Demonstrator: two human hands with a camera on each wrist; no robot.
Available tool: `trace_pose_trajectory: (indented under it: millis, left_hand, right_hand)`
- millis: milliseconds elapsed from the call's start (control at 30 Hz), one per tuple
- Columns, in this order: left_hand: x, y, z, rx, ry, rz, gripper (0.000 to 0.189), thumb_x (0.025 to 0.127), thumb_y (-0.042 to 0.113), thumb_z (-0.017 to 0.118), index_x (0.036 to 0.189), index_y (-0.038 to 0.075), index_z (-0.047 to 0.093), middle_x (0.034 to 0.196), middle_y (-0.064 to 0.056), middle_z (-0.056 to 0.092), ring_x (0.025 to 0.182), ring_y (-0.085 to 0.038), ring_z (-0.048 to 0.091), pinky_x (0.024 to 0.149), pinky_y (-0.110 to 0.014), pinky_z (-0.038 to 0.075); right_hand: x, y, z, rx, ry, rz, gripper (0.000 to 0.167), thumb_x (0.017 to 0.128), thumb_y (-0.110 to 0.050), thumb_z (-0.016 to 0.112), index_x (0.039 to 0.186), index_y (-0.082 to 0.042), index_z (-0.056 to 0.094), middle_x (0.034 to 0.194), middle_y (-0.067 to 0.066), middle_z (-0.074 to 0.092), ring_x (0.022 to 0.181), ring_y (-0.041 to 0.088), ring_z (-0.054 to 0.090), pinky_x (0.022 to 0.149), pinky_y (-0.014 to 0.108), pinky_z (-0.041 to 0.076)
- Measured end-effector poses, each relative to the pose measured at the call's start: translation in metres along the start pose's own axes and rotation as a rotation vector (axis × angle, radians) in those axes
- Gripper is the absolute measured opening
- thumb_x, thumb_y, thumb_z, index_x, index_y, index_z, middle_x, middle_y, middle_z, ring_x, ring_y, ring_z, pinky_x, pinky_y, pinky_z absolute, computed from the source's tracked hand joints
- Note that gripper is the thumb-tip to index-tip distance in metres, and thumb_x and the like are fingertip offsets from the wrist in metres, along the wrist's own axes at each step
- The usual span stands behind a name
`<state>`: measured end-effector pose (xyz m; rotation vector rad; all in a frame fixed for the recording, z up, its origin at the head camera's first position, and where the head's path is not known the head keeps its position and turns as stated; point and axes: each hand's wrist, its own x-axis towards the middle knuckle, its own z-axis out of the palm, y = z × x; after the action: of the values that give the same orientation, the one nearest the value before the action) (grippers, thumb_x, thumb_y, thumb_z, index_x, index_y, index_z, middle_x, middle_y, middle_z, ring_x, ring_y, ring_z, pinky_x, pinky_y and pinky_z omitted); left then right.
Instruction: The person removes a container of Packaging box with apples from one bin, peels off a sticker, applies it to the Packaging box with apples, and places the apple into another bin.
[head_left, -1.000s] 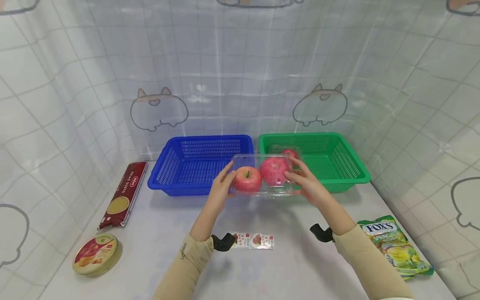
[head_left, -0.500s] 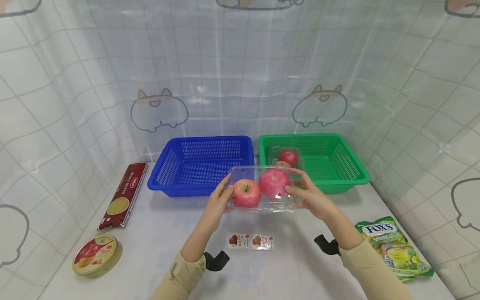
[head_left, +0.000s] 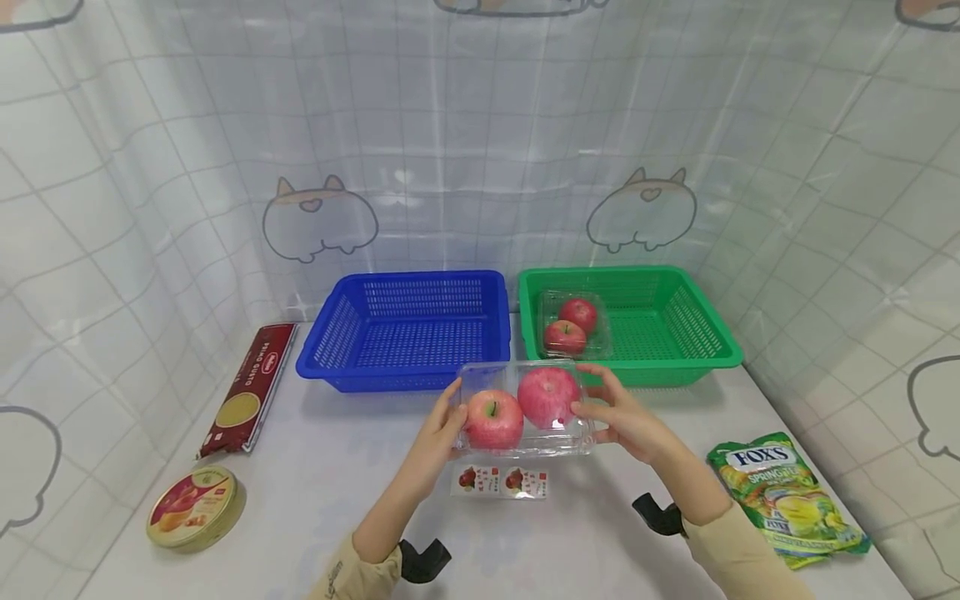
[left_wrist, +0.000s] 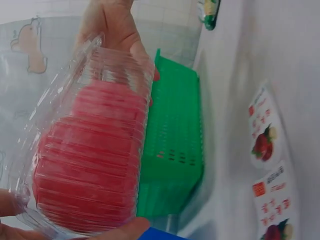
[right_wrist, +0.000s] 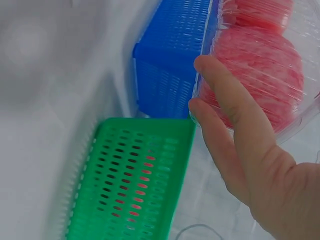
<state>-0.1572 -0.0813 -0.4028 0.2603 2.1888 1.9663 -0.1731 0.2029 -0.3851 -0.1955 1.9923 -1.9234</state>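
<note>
Both hands hold a clear plastic clamshell box (head_left: 521,443) with two red apples (head_left: 550,397) inside, raised over the table in front of the baskets. My left hand (head_left: 438,425) grips its left end, thumb on top; my right hand (head_left: 626,414) grips the right end the same way. In the left wrist view the ribbed side of the box (left_wrist: 90,165) fills the near left. The right wrist view shows right-hand fingers (right_wrist: 232,102) along the box's underside. Below the box on the table lie two apple-printed stickers (head_left: 500,482).
A blue basket (head_left: 420,379) stands at the back left. Beside it a green basket (head_left: 675,375) contains another clear box of apples (head_left: 565,337). At the left lie a red pasta packet (head_left: 251,387) and a round tin (head_left: 197,508); a green FOX'S candy bag (head_left: 787,500) lies right.
Both hands have drawn the apple box toward the body, away from the baskets. The box of apples in the green basket has come into full view.
</note>
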Motion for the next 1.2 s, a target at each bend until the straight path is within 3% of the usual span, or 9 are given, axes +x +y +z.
trace_pose_trajectory:
  millis: [267,600,900,1200]
  left_hand:
    - [-0.005,-0.015,0.005,0.029,-0.006,-0.047,0.055,0.101,0.029,0.033,0.148,0.008,0.011,0.147,-0.031,0.015,0.129,-0.050,0.025,0.088,-0.061,0.041]
    - [0.006,-0.038,0.006,0.024,-0.004,-0.073,0.052,0.102,0.023,0.027,0.148,0.006,0.009,0.146,-0.033,0.015,0.130,-0.051,0.023,0.089,-0.062,0.039]
    - [0.019,-0.056,0.003,0.105,0.036,-0.043,0.050,0.102,0.020,0.030,0.146,0.001,0.016,0.146,-0.031,0.018,0.133,-0.047,0.019,0.102,-0.061,0.025]
    - [0.031,-0.064,-0.001,0.184,0.091,-0.016,0.049,0.101,0.019,0.033,0.146,0.003,0.022,0.148,-0.024,0.022,0.136,-0.041,0.018,0.108,-0.055,0.016]
  right_hand:
    - [0.001,0.016,0.001,0.023,-0.018,0.033,0.073,0.087,-0.016,0.061,0.143,-0.013,0.014,0.135,0.027,0.024,0.097,0.024,0.054,0.077,0.041,0.052]
    - [0.016,0.038,0.001,0.038,-0.006,0.074,0.072,0.088,-0.017,0.061,0.143,-0.013,0.015,0.136,0.028,0.026,0.100,0.024,0.053,0.080,0.042,0.049]
    - [0.030,0.050,0.005,0.071,0.022,0.080,0.068,0.091,-0.014,0.056,0.145,-0.013,0.015,0.141,0.028,0.021,0.115,0.035,0.045,0.091,0.054,0.041]
    - [0.038,0.056,0.011,0.091,0.066,0.082,0.067,0.092,-0.012,0.053,0.145,-0.011,0.013,0.142,0.032,0.019,0.123,0.045,0.036,0.095,0.062,0.034]
